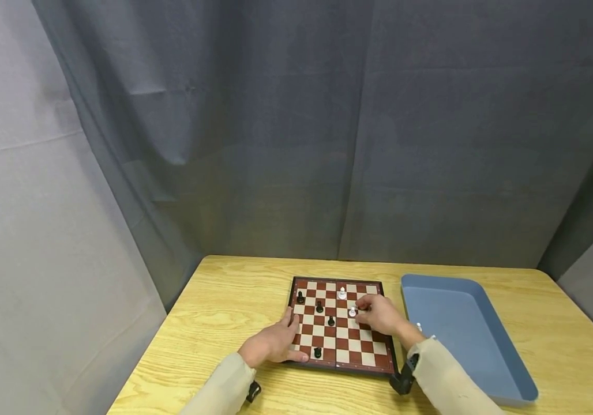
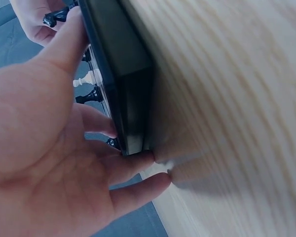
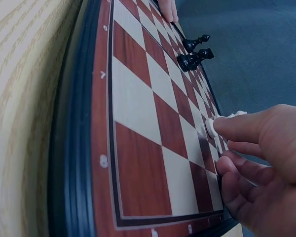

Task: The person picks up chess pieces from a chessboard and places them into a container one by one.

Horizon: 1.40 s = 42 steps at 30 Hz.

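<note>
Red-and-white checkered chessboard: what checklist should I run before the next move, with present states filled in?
1. Chessboard open flat on pale wooden table: ok.
2. Left hand touching the board's left edge: ok.
3. Four visible black chess pieces upright: ok.
4. White, round-based chess piece nearest right hand firmly pinched: cannot tell.
5. Rectangular blue tray right of the board: ok.
6. Tray fully visible: not ok; cream right sleeve hides part.

Chessboard [image 1: 361, 347]: maroon and cream checks, dark rim; lying open and flat on the counter [image 1: 198, 311], seam running down its middle. White chess piece [image 1: 352, 312]: standing upright on the board's right half, between the thumb and right fingers [image 1: 368, 301].
</note>
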### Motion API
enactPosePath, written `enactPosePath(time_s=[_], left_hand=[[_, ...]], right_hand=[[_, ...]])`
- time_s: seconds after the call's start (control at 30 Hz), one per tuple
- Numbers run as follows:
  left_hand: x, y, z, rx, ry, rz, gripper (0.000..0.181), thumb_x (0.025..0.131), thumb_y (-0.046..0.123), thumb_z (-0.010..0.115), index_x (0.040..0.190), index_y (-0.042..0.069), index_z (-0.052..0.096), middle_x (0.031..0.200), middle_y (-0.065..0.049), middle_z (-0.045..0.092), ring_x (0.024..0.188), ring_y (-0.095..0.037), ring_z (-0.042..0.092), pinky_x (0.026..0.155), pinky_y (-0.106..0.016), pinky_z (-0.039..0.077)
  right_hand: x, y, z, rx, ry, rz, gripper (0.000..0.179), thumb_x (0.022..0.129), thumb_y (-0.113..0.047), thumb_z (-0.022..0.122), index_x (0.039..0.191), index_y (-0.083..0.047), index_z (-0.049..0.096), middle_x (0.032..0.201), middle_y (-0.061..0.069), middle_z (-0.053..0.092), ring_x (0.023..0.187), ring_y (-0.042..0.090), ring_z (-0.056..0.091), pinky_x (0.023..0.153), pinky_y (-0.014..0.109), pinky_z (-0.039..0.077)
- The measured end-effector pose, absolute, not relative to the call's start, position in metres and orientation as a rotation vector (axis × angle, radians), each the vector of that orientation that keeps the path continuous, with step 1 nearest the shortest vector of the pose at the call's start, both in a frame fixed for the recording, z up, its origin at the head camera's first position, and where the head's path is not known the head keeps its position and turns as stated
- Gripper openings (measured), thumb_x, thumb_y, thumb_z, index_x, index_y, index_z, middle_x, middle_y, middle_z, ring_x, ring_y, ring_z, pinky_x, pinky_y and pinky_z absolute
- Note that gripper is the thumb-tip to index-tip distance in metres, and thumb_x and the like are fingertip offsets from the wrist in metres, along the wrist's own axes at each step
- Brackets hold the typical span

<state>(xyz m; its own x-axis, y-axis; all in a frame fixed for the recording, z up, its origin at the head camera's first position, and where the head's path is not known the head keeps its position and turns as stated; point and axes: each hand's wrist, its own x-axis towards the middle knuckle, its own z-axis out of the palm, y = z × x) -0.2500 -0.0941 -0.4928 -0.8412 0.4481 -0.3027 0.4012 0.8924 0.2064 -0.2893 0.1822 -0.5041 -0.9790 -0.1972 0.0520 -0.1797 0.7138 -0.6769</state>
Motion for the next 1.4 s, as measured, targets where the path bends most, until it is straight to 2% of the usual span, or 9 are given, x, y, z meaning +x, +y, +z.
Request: enactPosePath(time_s=[0.2,0.4,0.63,0.9,1.17,1.4], left_hand=[[-0.2507,-0.0951,-0.4929,0.630,2.722,0.179,0.098,0.079,0.061,0.059,0.150,0.005,0.023,0.156,-0.019,0.006,0.132,-0.032,0.037,0.092,-0.034,0.045],[-0.2503,-0.0973,-0.4932,0.645,2.726,0.175,0.098,0.079,0.061,0.059,0.150,0.003,0.023,0.156,-0.020,0.006,0.132,-0.032,0.037,0.092,-0.034,0.045],[-0.2504,-0.0971,-0.4943,0.649,2.729,0.193,0.098,0.079,0.061,0.060,0.150,0.004,0.023,0.156,-0.021,0.007,0.130,-0.033,0.039,0.090,-0.033,0.047],[-0.2502,-0.0972,-0.4944,0.646,2.726,0.207,0.099,0.079,0.062,0.059,0.150,0.004,0.022,0.156,-0.020,0.005,0.130,-0.033,0.039,0.085,-0.031,0.048],[-0.2500,-0.0971,-0.4932,0.644,2.732,0.189,0.098,0.079,0.062,0.059,0.150,0.004,0.022,0.156,-0.020,0.006,0.131,-0.033,0.038,0.090,-0.033,0.046],[-0.2487,-0.0965,-0.4941,0.632,2.725,0.189,0.098,0.079,0.062,0.059,0.151,0.005,0.022,0.156,-0.019,0.006,0.131,-0.032,0.038,0.088,-0.033,0.047]], right_hand=[[-0.2925,0.1780,-0.5070,-0.360,2.897,-1.129,0.033,0.080,-0.010,0.074,0.110,0.000,0.067,0.097,0.005,0.065,0.089,0.021,0.060,0.077,0.040,0.050],[-0.2938,0.1746,-0.5084,-0.417,2.897,-1.107,0.033,0.082,-0.010,0.073,0.112,0.001,0.067,0.096,0.004,0.064,0.088,0.020,0.060,0.075,0.040,0.049],[-0.2957,0.1736,-0.5128,-0.410,2.932,-1.058,0.027,0.082,-0.010,0.072,0.108,-0.004,0.070,0.093,0.002,0.063,0.085,0.017,0.058,0.074,0.040,0.048],[-0.2946,0.1731,-0.5113,-0.460,2.959,-1.021,0.016,0.082,-0.009,0.072,0.098,-0.008,0.073,0.083,0.000,0.060,0.071,0.014,0.049,0.064,0.035,0.042],[-0.2934,0.1730,-0.5106,-0.490,2.972,-1.011,0.010,0.083,-0.009,0.071,0.093,-0.010,0.072,0.082,-0.001,0.059,0.071,0.013,0.050,0.063,0.035,0.042],[-0.2903,0.1719,-0.5101,-0.477,2.964,-1.015,0.009,0.084,-0.009,0.071,0.092,-0.010,0.072,0.080,-0.002,0.059,0.069,0.013,0.049,0.062,0.034,0.041]])
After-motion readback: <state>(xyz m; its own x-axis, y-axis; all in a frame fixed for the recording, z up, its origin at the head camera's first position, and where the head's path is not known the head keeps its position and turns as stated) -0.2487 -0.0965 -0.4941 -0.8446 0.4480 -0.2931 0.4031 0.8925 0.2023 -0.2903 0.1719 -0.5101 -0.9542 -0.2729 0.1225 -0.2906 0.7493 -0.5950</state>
